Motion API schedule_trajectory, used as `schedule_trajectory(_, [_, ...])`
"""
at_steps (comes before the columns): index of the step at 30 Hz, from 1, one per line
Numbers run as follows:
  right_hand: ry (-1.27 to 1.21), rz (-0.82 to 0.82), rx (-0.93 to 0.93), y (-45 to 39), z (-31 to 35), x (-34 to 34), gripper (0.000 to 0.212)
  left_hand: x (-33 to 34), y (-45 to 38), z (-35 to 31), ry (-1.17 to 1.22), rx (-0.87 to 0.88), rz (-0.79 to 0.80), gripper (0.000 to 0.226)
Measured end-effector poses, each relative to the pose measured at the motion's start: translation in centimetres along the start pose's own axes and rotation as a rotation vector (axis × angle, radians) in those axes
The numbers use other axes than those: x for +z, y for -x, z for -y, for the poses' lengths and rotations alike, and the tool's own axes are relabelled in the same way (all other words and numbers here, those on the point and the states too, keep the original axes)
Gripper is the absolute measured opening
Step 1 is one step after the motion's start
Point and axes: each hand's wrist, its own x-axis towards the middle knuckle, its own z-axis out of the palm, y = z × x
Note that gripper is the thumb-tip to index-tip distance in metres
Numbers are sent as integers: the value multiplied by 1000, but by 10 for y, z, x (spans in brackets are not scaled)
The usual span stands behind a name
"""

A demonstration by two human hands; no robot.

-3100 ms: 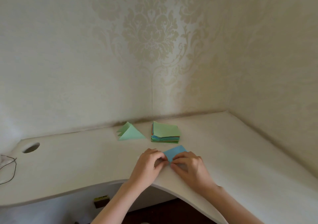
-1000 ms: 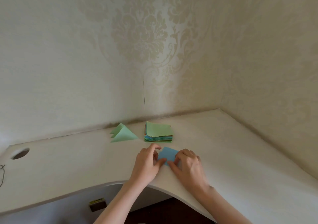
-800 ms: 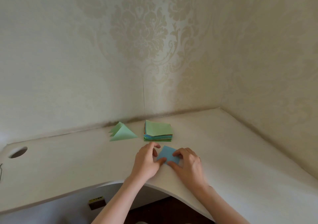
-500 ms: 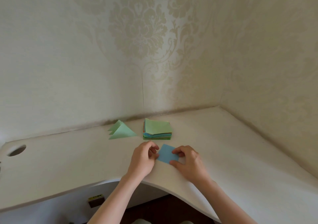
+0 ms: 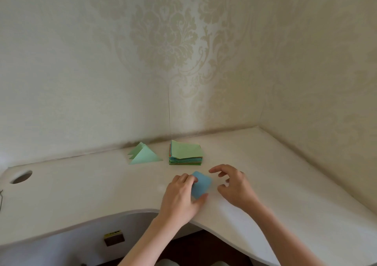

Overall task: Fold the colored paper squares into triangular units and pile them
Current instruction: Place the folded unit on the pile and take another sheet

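A folded blue paper (image 5: 201,185) sits near the front of the white desk (image 5: 81,194). My left hand (image 5: 180,197) grips it, fingers on its top left edge and thumb at its lower corner. My right hand (image 5: 234,186) hovers just right of the paper with fingers loosely curled, touching nothing. Behind them stands a stack of colored paper squares (image 5: 186,153) with a green sheet on top. Left of the stack lie two green folded triangular units (image 5: 143,155), overlapping.
Patterned walls meet in a corner behind the desk. A round cable hole (image 5: 21,177) is at the desk's far left. The desk's front edge curves inward near my arms, with a small dark and yellow object (image 5: 114,239) on the panel below it.
My right hand has let go of the blue paper and lifted off to the right. My left hand now holds the paper alone and has turned it.
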Motion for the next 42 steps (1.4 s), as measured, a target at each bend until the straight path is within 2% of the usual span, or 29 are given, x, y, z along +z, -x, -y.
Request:
schedule_trajectory(3, [103,81,-74,4,-4,-6,70,-9,1,9,12,30,10,50])
schedule_trajectory(6, [184,143,-207,6,-1,3,72,-18,0,19,54,70,48,32])
schedule_trajectory(10, [264,172,-262,2,7,19,47,-30,2,32,61,127,92,10])
schedule_trajectory(13, [256,106,-284,-4,11,29,31,-34,6,42,-14,97,30,7])
schedule_trajectory(18, [132,-22,-176,-9,20,45,19,-35,6,43,75,-81,-44,2])
schedule_trajectory(24, [133,-113,-52,-14,26,61,25,-18,0,29,74,-213,-101,16])
schedule_trajectory(28, [147,-102,-25,-15,25,63,31,-12,-1,24,49,-241,-137,20])
schedule_trajectory(33, [129,-104,25,-17,22,61,32,-14,0,31,131,-260,-122,21])
schedule_trajectory(38, [-39,-2,73,-23,18,52,23,-21,5,40,218,-287,-99,18])
schedule_trajectory(42, [-77,-15,35,-19,11,51,17,-26,6,41,261,-302,-78,17])
